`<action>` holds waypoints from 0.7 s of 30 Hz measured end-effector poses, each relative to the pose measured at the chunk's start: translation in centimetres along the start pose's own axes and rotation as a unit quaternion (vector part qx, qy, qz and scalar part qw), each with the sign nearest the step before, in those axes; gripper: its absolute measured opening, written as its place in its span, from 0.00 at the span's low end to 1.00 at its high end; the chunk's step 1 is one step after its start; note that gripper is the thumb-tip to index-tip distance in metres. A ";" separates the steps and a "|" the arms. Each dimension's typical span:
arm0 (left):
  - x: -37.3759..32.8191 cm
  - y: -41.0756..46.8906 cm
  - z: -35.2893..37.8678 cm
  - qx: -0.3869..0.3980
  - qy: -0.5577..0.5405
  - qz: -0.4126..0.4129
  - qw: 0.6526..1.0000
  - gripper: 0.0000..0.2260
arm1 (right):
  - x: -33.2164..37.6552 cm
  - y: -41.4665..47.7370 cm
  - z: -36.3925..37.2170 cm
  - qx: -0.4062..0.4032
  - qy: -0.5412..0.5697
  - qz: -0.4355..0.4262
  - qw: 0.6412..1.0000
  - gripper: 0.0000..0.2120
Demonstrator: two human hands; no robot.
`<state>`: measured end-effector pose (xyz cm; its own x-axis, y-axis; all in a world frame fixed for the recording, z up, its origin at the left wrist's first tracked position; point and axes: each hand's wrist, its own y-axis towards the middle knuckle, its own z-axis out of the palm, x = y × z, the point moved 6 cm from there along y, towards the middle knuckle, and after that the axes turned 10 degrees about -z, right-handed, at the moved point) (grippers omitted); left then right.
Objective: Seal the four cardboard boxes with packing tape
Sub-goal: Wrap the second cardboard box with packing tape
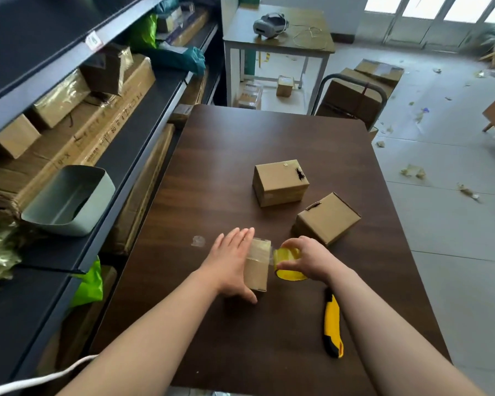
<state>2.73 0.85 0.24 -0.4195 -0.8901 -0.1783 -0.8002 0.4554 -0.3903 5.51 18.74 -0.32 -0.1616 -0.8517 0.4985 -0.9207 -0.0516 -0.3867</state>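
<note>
On the table (240, 138), the left hand (229, 261) lies flat against the left side of the near box (257, 267). The roll (287, 262), held in the right hand (312, 260), touches that box's right side. Just beyond the right fingers (295, 242) sits the right box (327, 218); behind and left of it, apart, the far box (280, 182). The scrap (198, 241) lies just left of the left fingertips (240, 234). The knife (332, 324) lies near the right wrist, towards the person.

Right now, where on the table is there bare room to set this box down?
The far half of the table, beyond the rear box, is bare. So is the left strip past the tape scrap. Crowded: the right side, where the second box, tape roll and knife sit close.
</note>
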 end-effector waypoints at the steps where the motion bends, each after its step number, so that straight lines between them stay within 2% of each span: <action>1: -0.4 0.2 -0.2 -0.010 0.020 -0.001 1.000 0.62 | 0.1 -0.2 -0.3 0.000 -0.001 -0.002 1.000 0.30; 6: -0.5 0.7 -1.0 -0.037 0.056 -0.006 0.998 0.57 | 2.0 -1.5 -4.1 -0.043 0.018 -0.038 0.998 0.28; 9: -0.5 0.6 -1.0 -0.039 0.055 0.000 0.998 0.56 | 4.4 -2.1 -6.3 -0.063 -0.061 -0.088 0.992 0.26; 11: -0.5 0.5 -1.0 -0.044 0.030 -0.009 0.999 0.57 | 4.3 -2.2 -6.5 -0.056 -0.070 -0.082 0.993 0.26; 16: 0.4 0.1 -0.8 -0.031 -0.042 -0.034 0.998 0.61 | 1.3 -1.0 -4.0 -0.005 -0.007 -0.033 0.999 0.29; 21: 0.7 -0.1 -0.6 -0.030 -0.056 -0.029 0.998 0.61 | -0.6 0.2 -1.9 0.000 0.015 -0.023 1.000 0.32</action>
<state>2.26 0.19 0.65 -0.3245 -0.9099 -0.2583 -0.8470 0.4011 -0.3489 4.77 20.24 0.72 -0.1298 -0.8321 0.5392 -0.9275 -0.0903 -0.3627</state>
